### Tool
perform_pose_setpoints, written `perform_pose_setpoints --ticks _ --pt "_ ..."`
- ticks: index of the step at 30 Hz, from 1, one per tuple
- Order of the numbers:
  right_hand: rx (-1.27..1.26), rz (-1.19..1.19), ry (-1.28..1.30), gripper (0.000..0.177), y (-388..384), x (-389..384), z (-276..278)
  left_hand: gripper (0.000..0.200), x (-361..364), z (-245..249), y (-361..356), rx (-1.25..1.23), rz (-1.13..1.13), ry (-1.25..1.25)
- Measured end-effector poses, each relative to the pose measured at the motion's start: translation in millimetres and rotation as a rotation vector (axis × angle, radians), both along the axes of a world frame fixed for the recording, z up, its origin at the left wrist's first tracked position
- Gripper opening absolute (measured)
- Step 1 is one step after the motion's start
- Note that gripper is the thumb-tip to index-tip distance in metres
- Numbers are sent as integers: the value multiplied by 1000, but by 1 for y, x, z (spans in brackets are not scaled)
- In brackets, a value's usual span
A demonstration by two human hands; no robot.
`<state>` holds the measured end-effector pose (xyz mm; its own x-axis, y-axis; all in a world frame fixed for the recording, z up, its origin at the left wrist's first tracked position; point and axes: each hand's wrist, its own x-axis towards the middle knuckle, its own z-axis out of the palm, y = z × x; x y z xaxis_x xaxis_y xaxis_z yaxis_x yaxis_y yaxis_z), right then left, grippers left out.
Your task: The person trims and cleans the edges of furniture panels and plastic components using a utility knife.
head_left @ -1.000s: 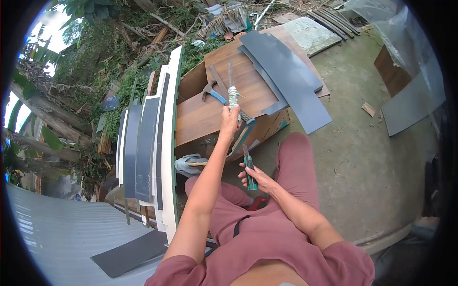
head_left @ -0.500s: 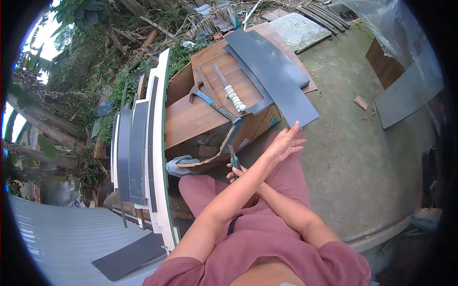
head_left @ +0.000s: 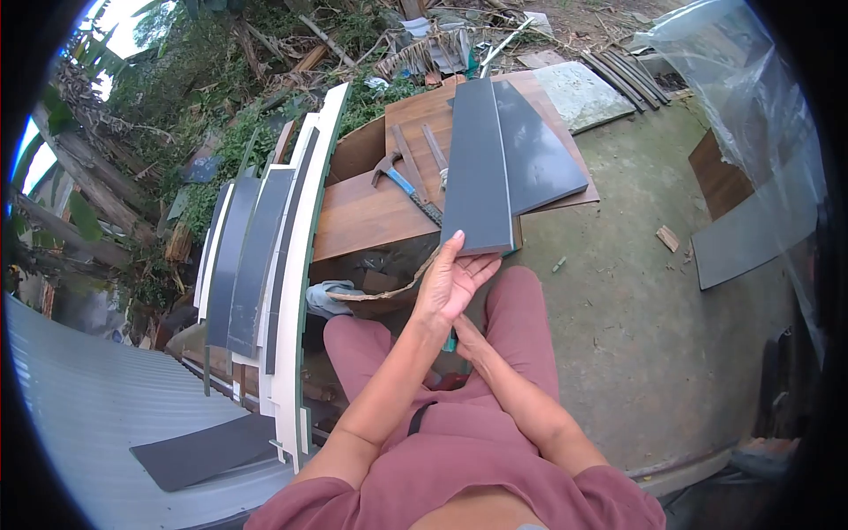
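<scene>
My left hand (head_left: 455, 281) grips the near end of a long dark grey board (head_left: 477, 168), thumb on top and fingers beneath. The board is tilted over a second grey board (head_left: 539, 155), which lies on a brown wooden panel. Behind my left wrist, my right hand (head_left: 471, 340) is closed around a green utility knife (head_left: 450, 341); its blade is hidden. Left of the held board lie a claw hammer (head_left: 399, 180) with a blue handle and a flat dark bar (head_left: 409, 161). A blade-like tool (head_left: 435, 146) is partly covered by the board.
A stack of white and grey strips (head_left: 300, 256) stands on my left. Below the brown panel (head_left: 362, 221) is an open box with a pale cloth (head_left: 329, 299) at its rim. Plastic sheeting (head_left: 733, 62) hangs at the right. A wood scrap (head_left: 667, 238) lies on the concrete.
My left hand has taken hold of the top board's near end and swung it left, over the wrapped tool handle. My right hand with the knife has shifted right, behind my left wrist.
</scene>
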<state>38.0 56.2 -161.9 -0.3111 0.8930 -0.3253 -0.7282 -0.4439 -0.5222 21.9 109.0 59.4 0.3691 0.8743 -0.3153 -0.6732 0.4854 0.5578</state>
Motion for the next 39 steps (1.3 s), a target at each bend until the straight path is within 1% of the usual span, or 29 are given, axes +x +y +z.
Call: perform_pose_setpoints --ticks 2,3,5,6,8,9,11,12,14,15,16,18,19,21,22,23,24,26,29,32,35,37,38,39 --pt "-98 64 97 46 -5 6 7 47 -32 -7 5 -25 239 -74" --pt "-101 57 101 46 -7 6 12 47 -47 -11 11 -25 306 -108" --pt "-114 66 105 46 -10 3 14 50 -71 -35 40 -76 530 -100" --pt "-125 68 112 46 -11 2 15 51 -86 -58 60 -103 586 -123" --pt "-128 78 92 45 -12 1 14 52 -107 -90 93 -176 623 -180" --pt "-121 78 94 46 -12 1 14 52 -112 -96 102 -174 624 -196" --pt "-123 72 95 47 -15 1 11 54 -117 -104 111 -155 644 -93" --pt "-124 74 82 47 -14 0 11 54 -122 -101 117 -159 646 -106" --pt "-157 46 104 47 -15 0 11 47 -134 -90 124 -239 606 -145" --pt "-158 56 89 47 -15 0 10 56 -133 -77 119 -133 644 -47" --pt "-171 45 94 48 -14 -1 8 56 -138 -68 118 -135 654 -60" --pt "-185 47 87 48 -12 0 4 56 -155 -48 115 66 704 87" --pt "-188 37 94 47 -10 1 2 56 -162 -31 106 97 746 131" --pt "-200 41 103 47 -10 2 -1 54 -188 -7 84 182 803 222" --pt "-215 16 109 42 -9 4 -2 52 -207 2 72 240 814 267" --pt "-233 -12 118 37 -8 5 -4 52 -221 23 55 307 857 333" --pt "-244 -8 123 37 -8 7 -6 51 -236 46 35 372 895 400" --pt "-282 -33 132 43 -5 13 -10 50 -278 81 3 444 1015 521" --pt "-332 -56 140 38 0 17 -13 44 -333 124 -53 469 1122 663" --pt "-367 -69 143 37 5 14 -22 39 -341 159 -97 483 1160 753" --pt "-375 -38 124 36 5 4 -17 37 -362 159 -120 490 1158 786" --pt "-334 11 37 37 3 0 -7 37 -366 159 -127 509 1146 796" --pt "-333 17 33 37 2 0 -6 37 -366 158 -129 506 1153 795" --pt "-342 43 -87 35 -2 0 -3 39 -366 157 -131 577 1098 849"
